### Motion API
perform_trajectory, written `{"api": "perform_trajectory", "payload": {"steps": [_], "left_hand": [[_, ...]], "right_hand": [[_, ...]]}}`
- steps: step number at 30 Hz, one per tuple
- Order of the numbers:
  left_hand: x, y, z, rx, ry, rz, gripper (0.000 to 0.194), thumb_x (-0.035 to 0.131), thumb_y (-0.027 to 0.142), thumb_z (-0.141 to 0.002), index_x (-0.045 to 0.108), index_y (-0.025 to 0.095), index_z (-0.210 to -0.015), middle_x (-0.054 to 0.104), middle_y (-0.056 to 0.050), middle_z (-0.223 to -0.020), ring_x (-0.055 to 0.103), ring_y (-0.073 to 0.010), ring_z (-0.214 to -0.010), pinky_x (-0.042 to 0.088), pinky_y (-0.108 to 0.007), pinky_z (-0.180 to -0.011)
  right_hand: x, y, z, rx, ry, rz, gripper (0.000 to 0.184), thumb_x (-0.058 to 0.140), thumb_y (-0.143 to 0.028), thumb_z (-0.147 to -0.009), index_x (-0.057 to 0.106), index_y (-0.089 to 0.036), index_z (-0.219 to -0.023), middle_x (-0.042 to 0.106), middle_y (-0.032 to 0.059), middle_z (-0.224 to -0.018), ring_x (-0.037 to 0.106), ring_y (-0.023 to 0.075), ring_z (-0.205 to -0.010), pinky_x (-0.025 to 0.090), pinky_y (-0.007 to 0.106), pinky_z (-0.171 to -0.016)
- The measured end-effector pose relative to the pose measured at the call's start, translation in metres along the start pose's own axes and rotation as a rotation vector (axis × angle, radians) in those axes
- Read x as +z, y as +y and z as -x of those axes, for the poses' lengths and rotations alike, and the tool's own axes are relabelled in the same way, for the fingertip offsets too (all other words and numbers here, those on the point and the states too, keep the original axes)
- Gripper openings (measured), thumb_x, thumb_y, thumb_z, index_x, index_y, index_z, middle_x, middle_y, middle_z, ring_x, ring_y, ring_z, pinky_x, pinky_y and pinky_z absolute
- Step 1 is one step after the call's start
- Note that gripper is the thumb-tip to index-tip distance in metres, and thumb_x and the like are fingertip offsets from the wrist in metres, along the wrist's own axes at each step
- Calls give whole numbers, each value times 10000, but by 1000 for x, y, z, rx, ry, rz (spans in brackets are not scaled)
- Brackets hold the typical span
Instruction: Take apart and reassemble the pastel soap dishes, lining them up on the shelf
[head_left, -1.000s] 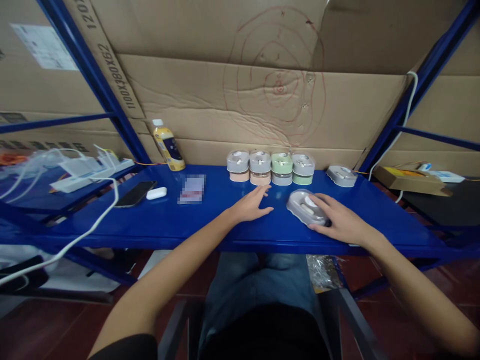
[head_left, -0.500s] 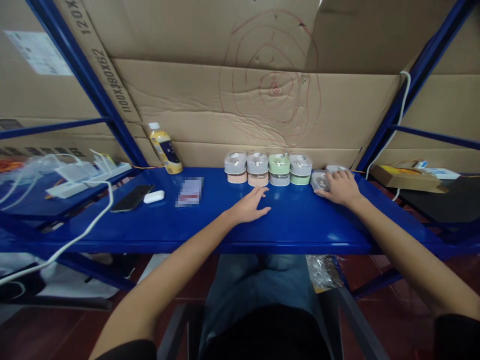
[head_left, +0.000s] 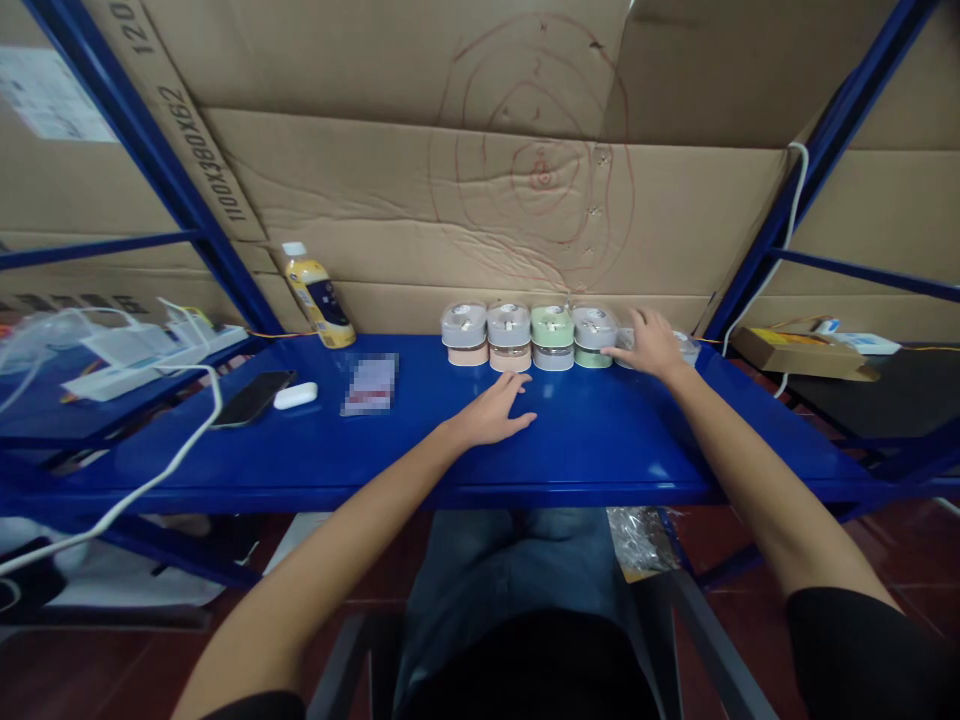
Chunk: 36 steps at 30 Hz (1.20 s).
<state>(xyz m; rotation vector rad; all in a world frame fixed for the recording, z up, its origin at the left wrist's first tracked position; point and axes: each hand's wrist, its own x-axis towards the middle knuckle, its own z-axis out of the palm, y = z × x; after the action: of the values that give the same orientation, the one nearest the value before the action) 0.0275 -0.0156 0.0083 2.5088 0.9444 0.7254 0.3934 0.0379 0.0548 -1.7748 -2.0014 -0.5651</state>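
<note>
My left hand [head_left: 491, 412] lies flat and open on the blue shelf [head_left: 600, 445], fingers pointing right, holding nothing. My right hand [head_left: 649, 345] reaches to the back of the shelf and is closed over a grey oval case [head_left: 687, 346], most of it hidden under the palm. Its fingertips touch the right end of a row of stacked small cases [head_left: 553, 338]. In that row, grey and green cases sit on top of peach, grey and green ones.
A yellow bottle [head_left: 318, 298] stands at the back left. A dark phone [head_left: 251, 398], a white earbud case [head_left: 295, 396] and a blurred card [head_left: 369, 383] lie on the left. A power strip [head_left: 150, 345] with white cable [head_left: 150, 480] is further left. A flat carton [head_left: 795, 350] lies right.
My right hand carried the grey case from the front middle of the shelf to the back, then slid it left against the row. My left hand stayed put.
</note>
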Motion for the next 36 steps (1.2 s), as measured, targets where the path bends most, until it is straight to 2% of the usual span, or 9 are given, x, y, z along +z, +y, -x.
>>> {"api": "perform_trajectory", "payload": {"steps": [4,9,14,19,22,25,28,30,36], "left_hand": [[0,0,0,2,1,11,590,653,462,-927,460,213,-1427,519,-154,-1403,620,-343,-1292,511,-545,-1126],[-2,3,0,0,-1,10,587,654,456,-926,461,208,-1422,528,-159,-1386,618,-345,-1291,512,-556,-1121],[-1,1,0,7,18,24,582,680,440,-913,477,227,-1415,542,-140,-1369,631,-333,-1270,518,-544,-1120],[-1,-1,-1,5,61,60,616,711,449,-895,482,214,-1417,569,-147,-1362,650,-322,-1231,546,-535,-1089],[-5,-3,-3,-19,143,199,719,789,488,-835,482,199,-1418,597,-168,-1358,666,-314,-1198,558,-535,-1061],[-13,-8,-6,-39,202,436,888,863,516,-752,431,204,-1463,592,-197,-1396,650,-324,-1257,527,-545,-1091],[-22,-13,-7,-50,184,595,987,890,531,-707,390,235,-1505,530,-208,-1510,578,-353,-1378,465,-567,-1153],[-27,-13,-6,-43,149,599,1012,903,531,-686,401,233,-1513,503,-201,-1555,533,-364,-1426,430,-572,-1187],[-28,-11,0,18,79,410,1037,947,492,-634,451,203,-1498,554,-186,-1523,527,-367,-1429,395,-570,-1216]], "right_hand": [[-7,-40,-17,99,-4,-107,1007,571,-778,-852,400,-73,-1551,547,306,-1418,541,467,-1284,412,592,-1081],[-1,-73,-34,305,-106,-106,799,631,-638,-838,543,-107,-1429,618,281,-1294,614,453,-1178,464,596,-1004],[1,-70,-31,357,-48,-221,754,649,-569,-807,575,-110,-1401,632,281,-1282,638,437,-1161,500,545,-988],[-26,-56,-21,413,153,-385,788,645,-527,-815,526,-103,-1468,624,264,-1361,605,433,-1244,481,567,-1056],[-50,-54,-10,255,220,-536,763,636,-517,-834,518,-123,-1478,622,221,-1416,578,411,-1311,456,572,-1116],[-61,-66,6,-36,2,-807,718,647,-505,-843,529,-193,-1479,630,144,-1449,589,370,-1335,481,545,-1125],[-55,-91,21,-273,-306,-1059,703,720,-478,-822,550,-243,-1462,629,106,-1473,591,347,-1359,489,546,-1134],[-45,-107,28,-381,-436,-1133,723,779,-447,-790,562,-248,-1451,613,107,-1494,583,333,-1375,457,552,-1170],[-25,-119,35,-503,-546,-1128,889,857,-380,-726,484,-241,-1521,516,120,-1580,497,326,-1457,382,545,-1230]]}}
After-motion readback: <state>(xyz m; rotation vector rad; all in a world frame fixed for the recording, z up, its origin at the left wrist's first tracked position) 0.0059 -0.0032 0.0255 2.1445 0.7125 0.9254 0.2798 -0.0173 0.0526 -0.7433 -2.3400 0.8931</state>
